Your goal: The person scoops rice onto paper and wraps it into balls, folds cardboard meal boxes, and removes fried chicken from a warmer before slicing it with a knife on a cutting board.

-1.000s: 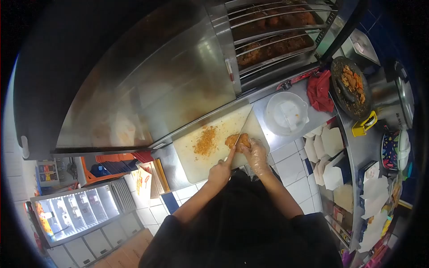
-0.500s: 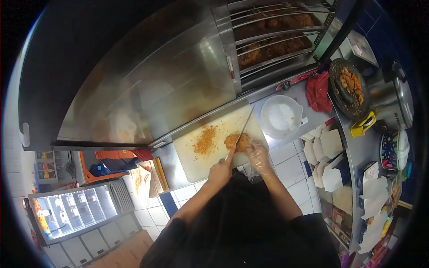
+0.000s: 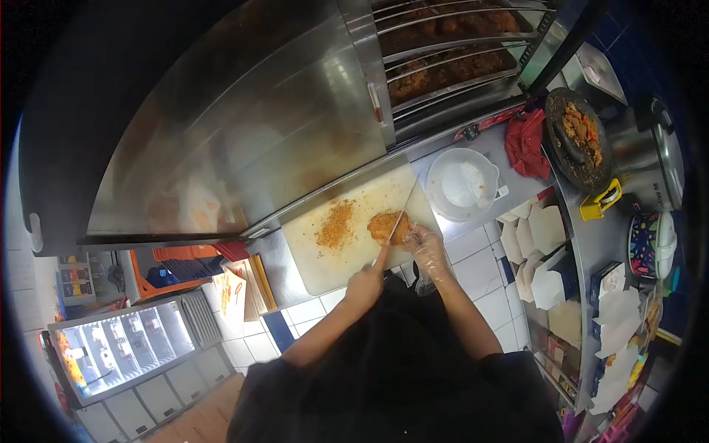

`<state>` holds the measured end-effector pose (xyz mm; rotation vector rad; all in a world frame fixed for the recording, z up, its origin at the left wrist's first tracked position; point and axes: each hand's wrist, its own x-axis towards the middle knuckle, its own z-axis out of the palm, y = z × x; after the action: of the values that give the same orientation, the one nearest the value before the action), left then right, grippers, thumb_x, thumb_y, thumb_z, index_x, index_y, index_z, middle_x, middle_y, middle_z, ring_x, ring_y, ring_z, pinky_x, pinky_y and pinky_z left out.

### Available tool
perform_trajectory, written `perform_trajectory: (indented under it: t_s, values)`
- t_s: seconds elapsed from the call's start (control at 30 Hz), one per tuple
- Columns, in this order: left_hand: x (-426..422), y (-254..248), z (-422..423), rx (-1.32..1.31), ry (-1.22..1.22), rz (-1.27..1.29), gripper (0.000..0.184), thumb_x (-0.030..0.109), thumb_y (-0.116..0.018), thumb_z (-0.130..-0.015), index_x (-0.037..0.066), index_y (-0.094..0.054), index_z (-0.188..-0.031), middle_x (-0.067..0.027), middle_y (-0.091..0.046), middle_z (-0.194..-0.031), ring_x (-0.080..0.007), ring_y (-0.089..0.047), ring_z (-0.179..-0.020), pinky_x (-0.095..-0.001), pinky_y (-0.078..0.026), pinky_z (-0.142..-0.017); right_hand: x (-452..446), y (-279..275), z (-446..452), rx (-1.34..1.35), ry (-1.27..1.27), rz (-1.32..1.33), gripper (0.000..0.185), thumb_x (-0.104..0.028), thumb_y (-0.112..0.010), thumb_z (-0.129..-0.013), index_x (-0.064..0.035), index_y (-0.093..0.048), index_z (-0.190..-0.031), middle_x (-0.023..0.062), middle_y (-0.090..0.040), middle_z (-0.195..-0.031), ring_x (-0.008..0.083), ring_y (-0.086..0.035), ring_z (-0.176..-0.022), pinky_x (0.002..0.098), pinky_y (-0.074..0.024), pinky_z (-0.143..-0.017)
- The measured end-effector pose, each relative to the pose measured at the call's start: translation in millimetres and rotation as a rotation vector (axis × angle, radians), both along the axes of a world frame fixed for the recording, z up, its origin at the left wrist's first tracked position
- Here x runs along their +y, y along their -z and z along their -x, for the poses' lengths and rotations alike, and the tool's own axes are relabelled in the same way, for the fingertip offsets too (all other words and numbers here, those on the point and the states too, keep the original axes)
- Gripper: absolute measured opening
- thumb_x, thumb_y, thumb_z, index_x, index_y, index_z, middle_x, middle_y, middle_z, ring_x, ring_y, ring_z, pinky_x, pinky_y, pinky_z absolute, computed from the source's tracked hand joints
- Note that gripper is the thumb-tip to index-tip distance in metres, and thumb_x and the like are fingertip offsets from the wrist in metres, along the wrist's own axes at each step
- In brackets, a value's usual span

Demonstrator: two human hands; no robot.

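A long knife [image 3: 402,210] is in my left hand [image 3: 364,289], its fingers wrapped round the handle. The blade lies across a browned, crumb-coated piece of food [image 3: 385,226] on the white cutting board [image 3: 310,272]. My right hand [image 3: 426,249], in a clear plastic glove, grips the right end of that piece close to the blade. To the left on the board is a heap of orange-brown crumbs [image 3: 337,226]. Just beyond the board's right edge stands a round translucent tub [image 3: 461,184].
A red cloth [image 3: 525,145] lies by a dark stone mortar [image 3: 583,133] holding orange food. A yellow tape dispenser [image 3: 602,201] sits below it. White open cartons [image 3: 547,235] are at right. A steel cabinet [image 3: 244,133] rises behind the board.
The knife's handle end has shifted slightly, and its blade crosses the food piece at a slightly different place. My right hand has moved up a little against the piece. The view has shifted slightly.
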<state>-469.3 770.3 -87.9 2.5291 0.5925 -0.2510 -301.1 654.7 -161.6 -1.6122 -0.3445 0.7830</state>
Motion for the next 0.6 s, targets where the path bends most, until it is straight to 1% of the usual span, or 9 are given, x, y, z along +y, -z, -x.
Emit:
perform_trajectory:
  t_s: [0.07,0.1,0.17,0.2,0.3,0.4,0.5,0.53,0.6]
  values:
    - [4,-1,-17,-0.011,0.007,-0.055,0.083,0.010,-0.057,-0.094,0.022,-0.015,-0.165,-0.0267,-0.066,-0.077,-0.0472,-0.067,-0.062,-0.0580,-0.055,-0.057,-2,-21,-2,0.056,-0.004,-0.015,0.033,-0.009,-0.071,-0.096,0.0068,-0.063,-0.123,0.0091,-0.070,-0.100,0.0118,-0.067,-0.086,0.0279,-0.0569,-0.075]
    - [2,-2,-22,-0.017,0.007,-0.081,0.084,0.010,-0.058,-0.094,0.022,-0.015,-0.165,-0.0270,-0.066,-0.077,-0.0469,-0.066,-0.061,-0.0577,-0.055,-0.057,-3,-20,1,0.076,0.043,-0.050,0.035,-0.006,-0.070,-0.096,0.0062,-0.060,-0.127,0.0078,-0.069,-0.099,0.0119,-0.066,-0.087,0.0283,-0.0573,-0.076]
    - [-6,-39,-15,-0.008,-0.030,-0.059,0.083,0.011,-0.057,-0.095,0.022,-0.014,-0.165,-0.0278,-0.066,-0.077,-0.0471,-0.066,-0.061,-0.0578,-0.055,-0.058,0,-16,5,0.115,0.134,-0.135,0.041,0.000,-0.068,-0.095,0.0050,-0.054,-0.134,0.0052,-0.066,-0.097,0.0120,-0.065,-0.087,0.0290,-0.0581,-0.077]
    - [-7,-51,-12,0.003,-0.042,-0.050,0.082,0.011,-0.057,-0.096,0.022,-0.014,-0.165,-0.0282,-0.066,-0.077,-0.0472,-0.066,-0.060,-0.0578,-0.055,-0.059,4,-18,1,0.094,0.141,-0.121,0.043,0.000,-0.069,-0.095,0.0049,-0.052,-0.134,0.0057,-0.066,-0.097,0.0121,-0.066,-0.086,0.0288,-0.0582,-0.076]
    - [-13,-54,-4,0.039,0.002,0.005,0.080,0.012,-0.056,-0.098,0.017,-0.012,-0.165,-0.0275,-0.066,-0.073,-0.0470,-0.066,-0.060,-0.0583,-0.055,-0.059,-3,-17,7,0.111,0.153,-0.087,0.049,0.001,-0.071,-0.093,0.0046,-0.049,-0.136,0.0069,-0.067,-0.097,0.0126,-0.066,-0.085,0.0285,-0.0585,-0.074]
    - [-2,-80,4,0.027,-0.020,0.201,0.077,0.012,-0.054,-0.099,0.011,-0.013,-0.164,-0.0263,-0.065,-0.067,-0.0468,-0.066,-0.059,-0.0589,-0.054,-0.058,-1,-16,5,0.143,0.169,-0.104,0.051,0.002,-0.073,-0.092,0.0041,-0.048,-0.135,0.0075,-0.066,-0.097,0.0133,-0.066,-0.083,0.0288,-0.0592,-0.072]
    - [-3,-86,18,0.054,0.015,0.200,0.076,0.012,-0.054,-0.099,0.007,-0.013,-0.163,-0.0251,-0.063,-0.063,-0.0469,-0.065,-0.058,-0.0590,-0.054,-0.059,1,-11,4,0.115,0.193,-0.064,0.051,0.002,-0.073,-0.091,0.0038,-0.049,-0.135,0.0084,-0.067,-0.095,0.0128,-0.066,-0.081,0.0281,-0.0585,-0.069]
    - [-8,-66,15,0.029,0.009,0.164,0.075,0.012,-0.054,-0.099,0.008,-0.014,-0.163,-0.0258,-0.064,-0.065,-0.0472,-0.065,-0.059,-0.0589,-0.054,-0.059,2,-11,5,0.145,0.218,-0.068,0.051,0.001,-0.074,-0.090,0.0043,-0.050,-0.135,0.0088,-0.068,-0.093,0.0119,-0.066,-0.079,0.0270,-0.0573,-0.068]
    - [-13,-4,-3,-0.031,0.002,0.082,0.075,0.012,-0.054,-0.099,0.008,-0.014,-0.163,-0.0272,-0.065,-0.069,-0.0477,-0.065,-0.061,-0.0587,-0.054,-0.060,5,-15,8,0.176,0.228,-0.062,0.051,0.001,-0.074,-0.090,0.0034,-0.051,-0.135,0.0089,-0.067,-0.093,0.0118,-0.066,-0.080,0.0264,-0.0568,-0.068]
